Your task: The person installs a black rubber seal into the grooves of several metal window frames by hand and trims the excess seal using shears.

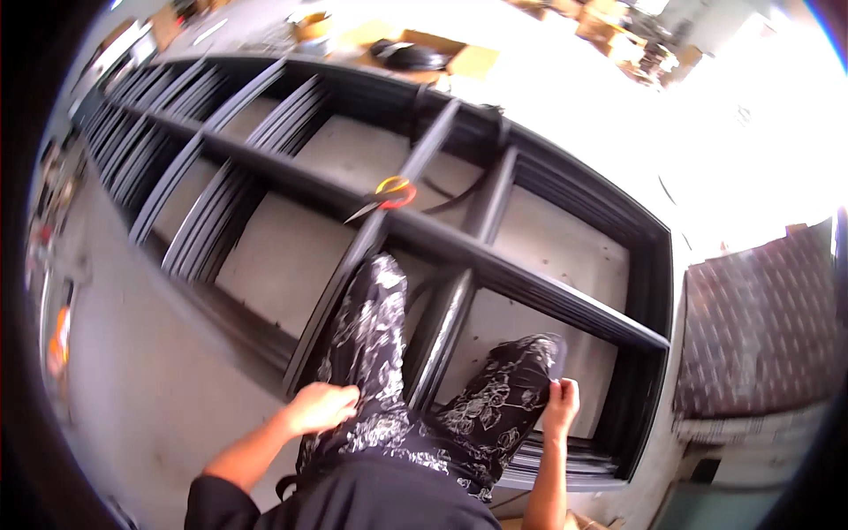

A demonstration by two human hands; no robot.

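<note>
My left hand is closed beside my left thigh, its fingertips against the patterned trousers; whatever it may hold is hidden. By my right knee, my right hand pinches the cloth of the trouser leg at its outer side. My legs rest over a stack of dark grey metal frames with crossbars. Scissors with orange and yellow handles lie on the middle bar, just beyond my left knee, blades pointing left.
An open cardboard box holding a black coil stands past the frames' far edge. To the right is a brown patterned cloth-like cover. An orange-handled tool shows at the far left. Strong glare washes out the upper right.
</note>
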